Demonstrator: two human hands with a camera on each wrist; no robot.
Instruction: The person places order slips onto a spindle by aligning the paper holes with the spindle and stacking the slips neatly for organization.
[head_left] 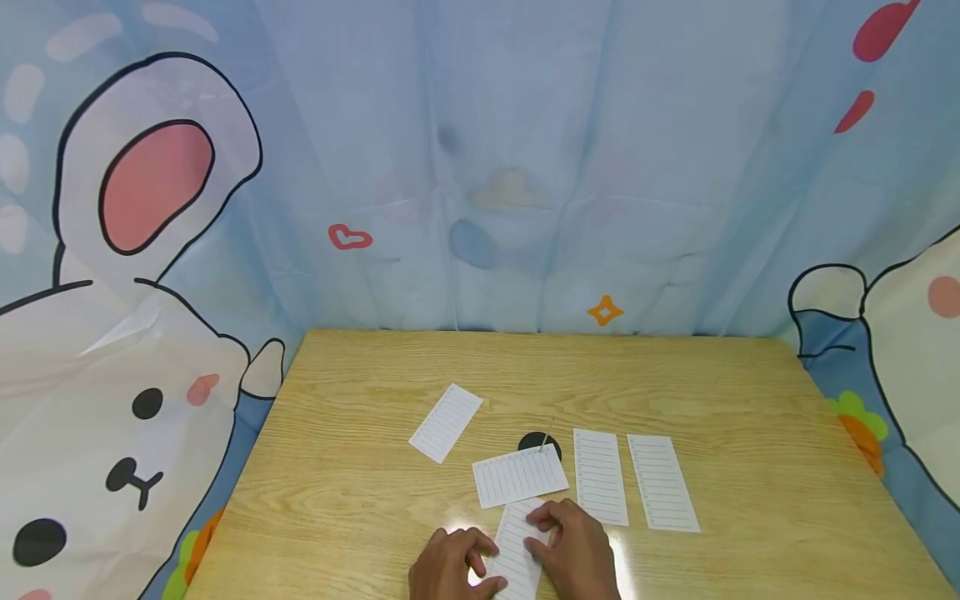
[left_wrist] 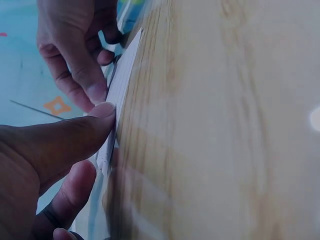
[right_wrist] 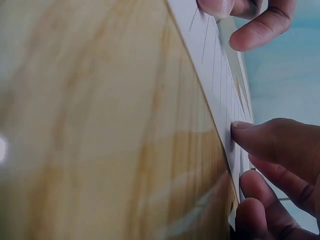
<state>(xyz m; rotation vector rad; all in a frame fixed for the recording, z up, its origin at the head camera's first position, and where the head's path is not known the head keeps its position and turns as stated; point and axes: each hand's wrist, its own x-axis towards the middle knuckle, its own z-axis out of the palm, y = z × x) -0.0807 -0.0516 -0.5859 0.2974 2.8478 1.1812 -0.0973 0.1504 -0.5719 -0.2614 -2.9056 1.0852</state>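
Observation:
A white card with printed lines (head_left: 517, 550) lies on the wooden table between the two hands. My left hand (head_left: 448, 568) is at its left side, thumb tip against the card near the front. From the right, my right hand (head_left: 576, 552) touches the card with thumb and bent fingertips spread apart. In the left wrist view the left thumb (left_wrist: 65, 140) rests on the card's edge. The right wrist view has the right thumb (right_wrist: 275, 137) lying on the lined face. Just beyond, another lined card (head_left: 520, 478) overlaps a black round base (head_left: 534, 438) with a thin upright spike (head_left: 548, 434).
Two lined cards (head_left: 600, 477) (head_left: 663, 483) lie side by side to the right of the spike. One more card (head_left: 446, 422) lies slanted at the back left. A blue printed curtain (head_left: 517, 167) hangs behind the wooden table (head_left: 337, 500).

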